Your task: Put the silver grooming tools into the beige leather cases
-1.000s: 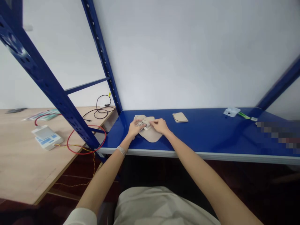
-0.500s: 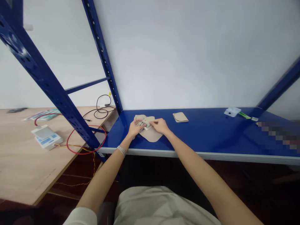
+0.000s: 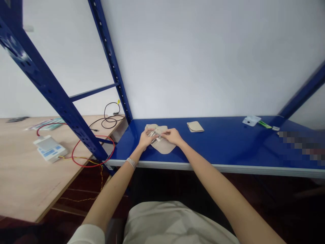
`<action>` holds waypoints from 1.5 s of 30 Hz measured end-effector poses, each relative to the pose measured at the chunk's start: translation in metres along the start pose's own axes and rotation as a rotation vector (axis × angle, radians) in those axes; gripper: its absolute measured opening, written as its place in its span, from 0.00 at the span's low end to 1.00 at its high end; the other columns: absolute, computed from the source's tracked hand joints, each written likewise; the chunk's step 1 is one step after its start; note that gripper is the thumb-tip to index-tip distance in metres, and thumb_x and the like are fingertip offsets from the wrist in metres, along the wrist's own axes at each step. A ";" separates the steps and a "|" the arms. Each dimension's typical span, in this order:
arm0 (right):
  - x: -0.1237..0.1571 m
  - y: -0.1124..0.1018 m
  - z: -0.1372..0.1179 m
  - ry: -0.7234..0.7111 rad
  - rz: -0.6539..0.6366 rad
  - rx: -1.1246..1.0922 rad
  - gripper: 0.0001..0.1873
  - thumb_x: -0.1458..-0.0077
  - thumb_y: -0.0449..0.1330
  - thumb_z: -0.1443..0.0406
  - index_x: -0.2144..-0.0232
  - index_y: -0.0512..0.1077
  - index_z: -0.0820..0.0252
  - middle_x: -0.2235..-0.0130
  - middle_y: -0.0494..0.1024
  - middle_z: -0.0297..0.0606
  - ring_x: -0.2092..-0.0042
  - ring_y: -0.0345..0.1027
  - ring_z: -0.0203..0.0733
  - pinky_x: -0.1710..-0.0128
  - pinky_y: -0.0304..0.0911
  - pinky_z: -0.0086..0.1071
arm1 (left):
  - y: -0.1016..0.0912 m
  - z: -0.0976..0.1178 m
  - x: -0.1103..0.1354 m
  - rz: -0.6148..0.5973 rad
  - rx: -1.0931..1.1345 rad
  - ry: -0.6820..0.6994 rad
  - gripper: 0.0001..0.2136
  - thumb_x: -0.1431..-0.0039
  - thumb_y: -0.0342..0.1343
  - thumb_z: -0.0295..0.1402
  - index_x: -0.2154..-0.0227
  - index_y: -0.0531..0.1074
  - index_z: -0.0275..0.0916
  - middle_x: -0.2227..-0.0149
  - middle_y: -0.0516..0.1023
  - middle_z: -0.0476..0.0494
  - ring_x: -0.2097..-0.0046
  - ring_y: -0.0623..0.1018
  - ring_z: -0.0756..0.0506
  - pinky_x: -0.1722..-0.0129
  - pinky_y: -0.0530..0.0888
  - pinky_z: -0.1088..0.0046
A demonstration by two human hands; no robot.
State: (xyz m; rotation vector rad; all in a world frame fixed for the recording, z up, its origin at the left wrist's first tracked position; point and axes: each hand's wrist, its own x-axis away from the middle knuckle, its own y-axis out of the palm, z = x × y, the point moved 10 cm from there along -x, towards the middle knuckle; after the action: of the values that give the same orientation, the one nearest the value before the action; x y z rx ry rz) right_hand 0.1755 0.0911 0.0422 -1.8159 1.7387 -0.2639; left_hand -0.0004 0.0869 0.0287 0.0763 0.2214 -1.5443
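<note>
While both bare arms are reaching forward in the head view, the left hand (image 3: 146,139) and the right hand (image 3: 172,136) are meeting on a flat beige cloth-like sheet (image 3: 165,147), pressing down on it with a small silvery piece (image 3: 154,136) lying between them. Whether the fingers are clenching that piece or only resting on it, the view is too small to show. The sheet is lying directly under the grip on a glossy blue steel shelf (image 3: 218,144). Just right of the grip, a folded beige pad (image 3: 195,126) is lying on the shelf; well beyond it sits a small white card (image 3: 251,120). Left of the grip, past a blue steel upright (image 3: 111,67), a pale wooden table (image 3: 22,179) is holding a white digital device (image 3: 49,148), a red wire (image 3: 83,165) and a black cable (image 3: 109,122).
</note>
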 end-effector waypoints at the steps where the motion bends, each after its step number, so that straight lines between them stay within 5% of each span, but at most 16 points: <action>1: 0.000 0.000 0.000 0.002 0.000 -0.007 0.10 0.53 0.68 0.61 0.68 0.81 0.61 0.67 0.83 0.39 0.64 0.76 0.42 0.62 0.67 0.29 | 0.000 0.000 0.000 0.001 -0.006 -0.004 0.28 0.65 0.72 0.36 0.58 0.73 0.35 0.60 0.81 0.37 0.59 0.80 0.40 0.59 0.75 0.65; 9: -0.001 0.000 0.003 0.015 0.006 -0.027 0.09 0.52 0.66 0.63 0.68 0.81 0.62 0.68 0.82 0.39 0.65 0.75 0.42 0.61 0.68 0.29 | -0.002 -0.001 0.002 0.027 0.006 -0.034 0.29 0.67 0.74 0.36 0.58 0.73 0.36 0.61 0.80 0.37 0.60 0.80 0.40 0.59 0.75 0.64; 14: -0.006 -0.022 0.013 0.041 0.154 -0.047 0.13 0.54 0.63 0.72 0.63 0.80 0.62 0.62 0.82 0.41 0.66 0.73 0.38 0.62 0.67 0.29 | -0.010 -0.014 -0.001 0.097 0.275 -0.199 0.30 0.66 0.73 0.31 0.56 0.72 0.33 0.65 0.81 0.38 0.65 0.80 0.42 0.62 0.76 0.65; 18: -0.005 -0.005 0.014 0.084 -0.071 -0.433 0.28 0.59 0.64 0.75 0.51 0.75 0.63 0.58 0.81 0.43 0.69 0.71 0.34 0.75 0.63 0.24 | -0.017 -0.024 -0.002 0.179 0.457 -0.275 0.26 0.62 0.71 0.28 0.57 0.71 0.32 0.64 0.81 0.37 0.64 0.80 0.43 0.62 0.77 0.67; 22: 0.002 0.017 0.007 0.132 -0.237 -0.667 0.35 0.60 0.70 0.67 0.47 0.71 0.65 0.62 0.81 0.43 0.73 0.69 0.33 0.82 0.57 0.22 | -0.007 -0.013 -0.002 0.065 0.268 -0.122 0.28 0.66 0.72 0.30 0.57 0.71 0.34 0.62 0.81 0.37 0.62 0.80 0.42 0.61 0.76 0.66; 26: 0.002 0.021 0.017 0.176 -0.185 -0.577 0.36 0.64 0.74 0.63 0.50 0.73 0.69 0.64 0.80 0.43 0.81 0.58 0.26 0.87 0.52 0.23 | 0.009 -0.002 0.001 -0.091 0.143 0.008 0.28 0.65 0.72 0.36 0.58 0.73 0.34 0.61 0.81 0.38 0.59 0.80 0.41 0.57 0.75 0.65; 32: 0.003 0.025 0.013 0.124 -0.227 -0.466 0.33 0.65 0.74 0.59 0.55 0.76 0.69 0.70 0.78 0.38 0.82 0.55 0.25 0.88 0.47 0.23 | 0.010 -0.010 0.001 -0.101 0.172 -0.121 0.26 0.48 0.57 0.55 0.68 0.78 0.31 0.66 0.82 0.34 0.61 0.80 0.38 0.59 0.75 0.65; 39: 0.008 0.027 -0.001 0.040 -0.287 -0.416 0.28 0.67 0.75 0.58 0.61 0.79 0.67 0.73 0.77 0.35 0.79 0.60 0.28 0.85 0.50 0.21 | 0.014 0.004 0.009 -0.114 -0.068 -0.036 0.16 0.55 0.67 0.42 0.68 0.79 0.33 0.68 0.81 0.37 0.66 0.79 0.41 0.65 0.74 0.69; 45: 0.003 0.025 0.008 0.052 -0.182 -0.339 0.20 0.51 0.66 0.55 0.62 0.78 0.67 0.75 0.77 0.35 0.84 0.56 0.27 0.87 0.51 0.23 | 0.015 0.005 0.007 -0.105 -0.108 -0.024 0.09 0.54 0.65 0.34 0.71 0.78 0.34 0.72 0.79 0.42 0.69 0.77 0.44 0.66 0.72 0.71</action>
State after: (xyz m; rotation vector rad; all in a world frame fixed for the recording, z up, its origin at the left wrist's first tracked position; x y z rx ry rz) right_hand 0.1594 0.0914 0.0219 -2.2337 1.7358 -0.0927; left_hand 0.0146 0.0794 0.0305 -0.0397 0.2934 -1.6342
